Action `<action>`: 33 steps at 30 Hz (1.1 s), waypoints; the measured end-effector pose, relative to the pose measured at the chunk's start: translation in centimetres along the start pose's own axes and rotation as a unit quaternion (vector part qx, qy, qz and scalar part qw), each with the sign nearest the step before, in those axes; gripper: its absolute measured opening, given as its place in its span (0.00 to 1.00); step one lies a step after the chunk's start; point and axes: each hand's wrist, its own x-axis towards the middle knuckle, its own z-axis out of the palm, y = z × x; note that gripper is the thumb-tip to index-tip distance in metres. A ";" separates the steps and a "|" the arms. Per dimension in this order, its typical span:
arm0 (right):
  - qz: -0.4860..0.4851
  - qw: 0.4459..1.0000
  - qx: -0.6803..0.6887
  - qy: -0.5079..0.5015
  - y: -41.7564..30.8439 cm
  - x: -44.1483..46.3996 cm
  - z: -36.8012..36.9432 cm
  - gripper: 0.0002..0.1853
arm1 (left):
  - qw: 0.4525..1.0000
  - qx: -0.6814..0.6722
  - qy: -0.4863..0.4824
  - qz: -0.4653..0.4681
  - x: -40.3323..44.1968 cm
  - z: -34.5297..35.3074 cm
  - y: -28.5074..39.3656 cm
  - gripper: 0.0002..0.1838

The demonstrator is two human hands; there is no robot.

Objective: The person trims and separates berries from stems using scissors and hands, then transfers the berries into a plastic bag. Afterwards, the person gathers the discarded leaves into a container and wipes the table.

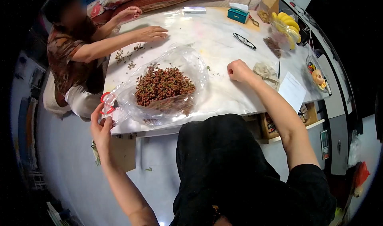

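Observation:
A clear plastic bag (199, 68) lies spread on the table, with a heap of reddish-brown Sichuan peppercorns (164, 86) and green stems in it. At the bag's near left corner, my left hand (101, 128) pinches the crumpled plastic between thumb and fingers. Red scissor-like handles (105, 111) show through or beside the plastic there. My right hand (239, 71) is closed and rests on the tabletop, right of the bag. Its fingertips are curled under, so whatever they may hold is hidden. A crumpled pale cloth (266, 72) lies near that wrist.
Across the table's left corner, another person's hands (151, 33) reach over scattered peppercorns (123, 57). Glasses (244, 41), a green tissue box (238, 15), bananas (289, 22), a paper sheet (292, 91) and a fruit bag (318, 76) stand or lie farther right. A drawer (275, 136) juts out below.

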 end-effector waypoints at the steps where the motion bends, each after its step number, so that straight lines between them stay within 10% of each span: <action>1: -0.013 1.000 0.008 0.008 -0.2 0.4 0.2 0.02 | 0.999 -0.015 0.028 -0.003 -0.3 0.6 0.5 0.27; 12: -0.143 0.912 0.384 -0.007 -15.2 2.8 -6.5 0.07 | 1.000 -0.023 0.015 -0.008 -0.5 0.7 -0.7 0.28; 18: -0.006 0.974 0.182 0.135 -7.0 4.1 -2.0 0.08 | 0.998 -0.045 0.039 -0.025 -1.6 0.9 0.4 0.28; 30: 0.032 0.998 0.021 0.054 -4.9 4.6 2.9 0.07 | 0.999 -0.031 0.020 -0.031 -1.5 0.2 -1.2 0.28; 33: 0.064 0.972 0.187 0.127 -5.9 4.8 -0.4 0.07 | 0.999 -0.022 0.032 -0.021 -1.7 0.5 -0.8 0.28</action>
